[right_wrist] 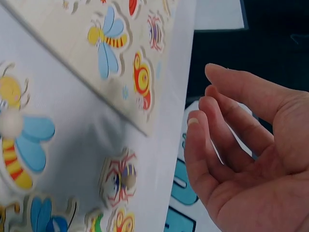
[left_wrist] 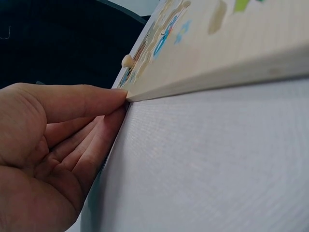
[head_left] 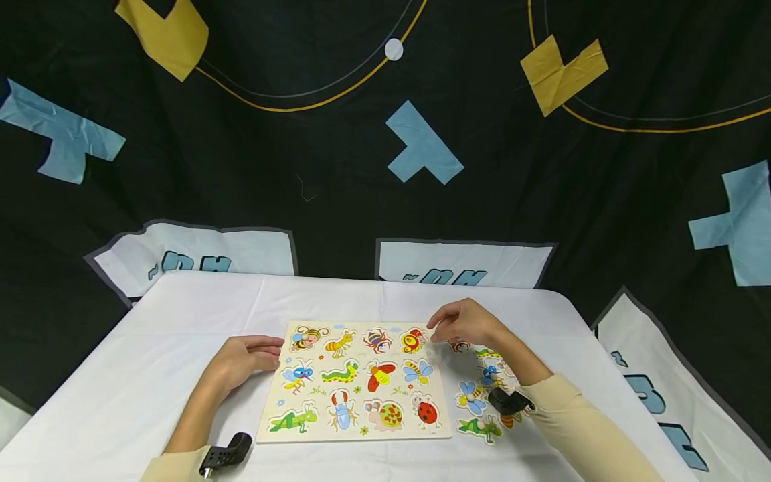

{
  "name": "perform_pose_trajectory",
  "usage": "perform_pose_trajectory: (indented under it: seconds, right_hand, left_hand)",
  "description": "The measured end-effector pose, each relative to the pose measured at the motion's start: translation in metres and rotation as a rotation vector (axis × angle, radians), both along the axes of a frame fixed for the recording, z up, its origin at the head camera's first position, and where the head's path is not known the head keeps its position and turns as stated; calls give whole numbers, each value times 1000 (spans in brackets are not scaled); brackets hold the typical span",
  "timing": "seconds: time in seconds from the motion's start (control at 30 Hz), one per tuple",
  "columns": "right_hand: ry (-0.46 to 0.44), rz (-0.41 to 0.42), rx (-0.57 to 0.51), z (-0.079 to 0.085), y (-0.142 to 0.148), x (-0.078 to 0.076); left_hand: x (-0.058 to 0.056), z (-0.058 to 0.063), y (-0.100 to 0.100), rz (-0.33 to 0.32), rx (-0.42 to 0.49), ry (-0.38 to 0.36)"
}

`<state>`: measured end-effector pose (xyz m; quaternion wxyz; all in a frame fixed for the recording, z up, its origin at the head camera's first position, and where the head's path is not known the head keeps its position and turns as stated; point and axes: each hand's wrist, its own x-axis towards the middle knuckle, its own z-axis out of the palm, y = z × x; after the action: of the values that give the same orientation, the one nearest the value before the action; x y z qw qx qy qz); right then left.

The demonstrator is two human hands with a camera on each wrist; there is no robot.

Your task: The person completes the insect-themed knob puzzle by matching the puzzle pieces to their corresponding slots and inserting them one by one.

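Observation:
A wooden peg puzzle board (head_left: 319, 398) with printed insects lies flat on the table. My left hand (head_left: 243, 360) is at its left side, with thumb and fingertips touching the edge, fingers fairly straight. The left wrist view shows a round wooden knob (left_wrist: 127, 61) standing up from the board near those fingers. Over the board's far right corner hovers my right hand (head_left: 470, 323), its fingers loosely bent and nothing between them. Below it in the right wrist view are a knobbed spider piece (right_wrist: 120, 180) and a knobbed bee piece (right_wrist: 36, 137). A butterfly picture (right_wrist: 141, 77) marks the board's nearest corner.
Several loose insect pieces lie right of the board, among them a green grasshopper piece (head_left: 482, 428) and a blue-winged bee piece (head_left: 471, 397), partly under the right forearm. A white cloth (head_left: 199, 314) covers the table. Behind it hangs a black curtain (head_left: 337, 221).

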<state>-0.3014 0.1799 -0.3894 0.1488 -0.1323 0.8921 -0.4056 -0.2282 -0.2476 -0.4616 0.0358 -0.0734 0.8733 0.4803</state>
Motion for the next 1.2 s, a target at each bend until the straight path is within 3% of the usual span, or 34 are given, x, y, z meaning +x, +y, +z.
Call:
perform_pose_trajectory:
  seconds: [0.5,1.2]
  right_hand:
    - [-87,77,34,1,42,3]
    - [-235,206,31,-16,91,29]
  left_hand:
    - [1,1,-2,-8,1,11]
    - [0,1,-1,-23,-8,14]
